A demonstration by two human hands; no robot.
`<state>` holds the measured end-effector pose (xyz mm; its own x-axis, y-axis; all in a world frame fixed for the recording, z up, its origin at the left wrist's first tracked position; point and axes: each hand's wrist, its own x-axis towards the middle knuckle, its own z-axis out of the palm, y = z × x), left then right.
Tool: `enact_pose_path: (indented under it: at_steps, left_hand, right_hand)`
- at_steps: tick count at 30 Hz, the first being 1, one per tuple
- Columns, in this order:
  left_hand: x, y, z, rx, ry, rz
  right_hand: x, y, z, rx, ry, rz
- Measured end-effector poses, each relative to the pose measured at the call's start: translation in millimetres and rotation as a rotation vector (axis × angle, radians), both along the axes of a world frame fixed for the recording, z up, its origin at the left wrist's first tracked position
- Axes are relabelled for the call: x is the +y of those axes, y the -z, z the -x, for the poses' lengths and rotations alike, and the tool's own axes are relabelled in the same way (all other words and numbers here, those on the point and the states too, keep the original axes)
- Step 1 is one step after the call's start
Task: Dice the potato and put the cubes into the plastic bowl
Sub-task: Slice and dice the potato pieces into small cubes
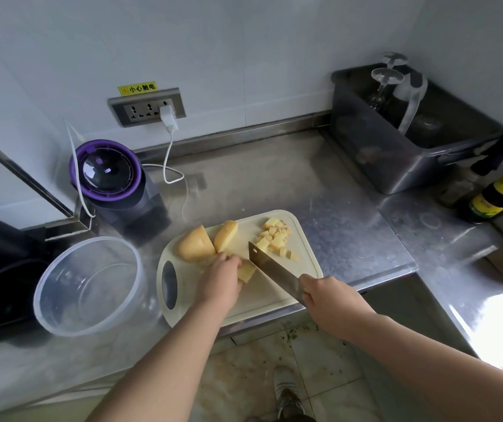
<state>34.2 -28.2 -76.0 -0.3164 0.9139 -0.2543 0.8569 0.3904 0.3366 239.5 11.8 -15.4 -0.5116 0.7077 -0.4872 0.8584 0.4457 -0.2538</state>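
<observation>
Observed remotely through the head camera; positions are taken from the cutting board (274, 292).

1. The plastic bowl (61, 303) stands upright on the steel counter (350, 214), just beside the board's left edge, next to its handle slot.
2. Behind the board's left rear corner sits a purple-lidded appliance (107, 175). A white cable (168, 153) runs from the wall socket panel (140, 109) down to the counter beside it.
3. On the board's left rear part lie two large potato chunks (196, 243), touching one another.
4. The left hand (221, 275) is over the board's centre-left. Its fingers curl down over a potato piece (246, 273) and pin it to the board.
5. The knife (274, 272) crosses the board's middle, with its blade immediately right of that piece. I cannot tell whether the edge has entered the piece.
6. A loose heap of potato cubes (276, 239) rests at the board's right rear corner, beyond the blade tip.
7. The right hand (329, 300) is at the board's near right edge. Its fingers are wrapped tightly round the knife handle, which they largely hide.
8. Well to the right of the board, against the wall, stands a dark tub (396, 166) holding upturned stemmed glasses (387, 76).
9. Further right again is a dark bottle (500, 193) with a yellow-green label.
</observation>
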Motion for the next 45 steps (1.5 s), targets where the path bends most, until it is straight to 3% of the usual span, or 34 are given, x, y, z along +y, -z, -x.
enact_pose_path:
  at_steps: [4, 11, 23, 27, 36, 45]
  left_hand:
    - [-2, 3, -5, -0.001, -0.107, -0.031]
    - [-1, 9, -19, -0.185, -0.271, -0.011]
    - [1, 8, -33, -0.103, -0.351, -0.042]
    - [-7, -6, -8, -0.271, -0.336, -0.083]
    - [-50, -19, 54, -0.283, -0.242, 0.266]
    - [-56, -17, 25, -0.16, -0.217, 0.25]
  right_hand:
    - [-3, 3, 10, -0.01, -0.001, 0.014]
    - [-7, 7, 22, -0.024, -0.012, 0.013]
    - [-12, 14, 20, -0.043, -0.044, -0.014]
    - [-8, 10, 18, -0.03, -0.024, -0.013]
    - [0, -2, 8, 0.023, 0.043, -0.032]
    - [-6, 3, 4, 0.027, 0.062, -0.018]
